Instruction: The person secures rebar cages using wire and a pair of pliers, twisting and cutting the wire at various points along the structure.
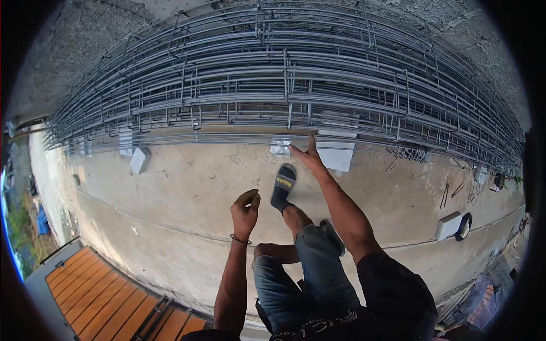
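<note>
Concrete floor (227,176), rebar stack (239,103) running left to right, right hand (310,159) alongside

1. Shows blue-grey on the rebar cages (286,68), in close parallel lines.
2. Spreads pale tan, blotched darker, over the concrete floor (187,176).
3. Fades to washed-out blue on the denim shorts (328,270).
4. Stays black on the shirt (392,284), with pale print.
5. Pairs dark grey with yellow lettering on the sandal (288,171).
6. Glows orange, ruled with dark lines, on the slatted panel (102,290).
7. Turns whitish on the square slab (336,154).
</note>
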A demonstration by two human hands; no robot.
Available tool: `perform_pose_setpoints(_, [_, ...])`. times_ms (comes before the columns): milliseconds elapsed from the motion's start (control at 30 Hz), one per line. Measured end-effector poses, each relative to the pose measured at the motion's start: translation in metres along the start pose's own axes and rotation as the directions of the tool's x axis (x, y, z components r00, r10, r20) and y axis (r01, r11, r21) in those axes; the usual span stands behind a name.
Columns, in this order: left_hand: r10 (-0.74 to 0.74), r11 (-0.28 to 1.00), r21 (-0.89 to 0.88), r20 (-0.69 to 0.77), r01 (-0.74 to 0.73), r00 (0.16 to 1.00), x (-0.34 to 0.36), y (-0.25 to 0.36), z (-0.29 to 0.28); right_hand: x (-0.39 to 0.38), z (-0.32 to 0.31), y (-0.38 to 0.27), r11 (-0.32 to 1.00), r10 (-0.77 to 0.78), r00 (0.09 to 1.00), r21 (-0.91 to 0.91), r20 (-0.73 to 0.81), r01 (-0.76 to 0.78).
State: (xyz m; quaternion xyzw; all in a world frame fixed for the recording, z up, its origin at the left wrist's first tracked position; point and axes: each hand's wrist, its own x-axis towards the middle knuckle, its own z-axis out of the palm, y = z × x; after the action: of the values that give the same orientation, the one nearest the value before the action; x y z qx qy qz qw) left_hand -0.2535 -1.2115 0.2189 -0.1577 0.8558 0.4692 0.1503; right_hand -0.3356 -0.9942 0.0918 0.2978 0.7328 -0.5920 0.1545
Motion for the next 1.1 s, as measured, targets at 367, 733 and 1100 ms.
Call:
perform_pose_setpoints(367, [0.098,0.985,-0.171,0.409,-0.029,0.907,0.123,-0.033,0.071,-0.075,-0.029,-0.002,0.852,0.252,0.965,0.457,0.070,-0.255])
perform_pose_setpoints(733, [-0.114,0.851,-0.255,0.764,0.460,0.635,0.158,-0.042,0.129,-0.106,0.082,0.076,0.642,0.245,0.969,0.754,-0.030,-0.139])
perform_pose_setpoints(1100, [0.439,0.508,0.268,0.736,-0.818,0.514,0.304,-0.141,0.191,-0.034,0.107,0.148,0.788,0.105,0.932,0.601,-0.346,0.135])
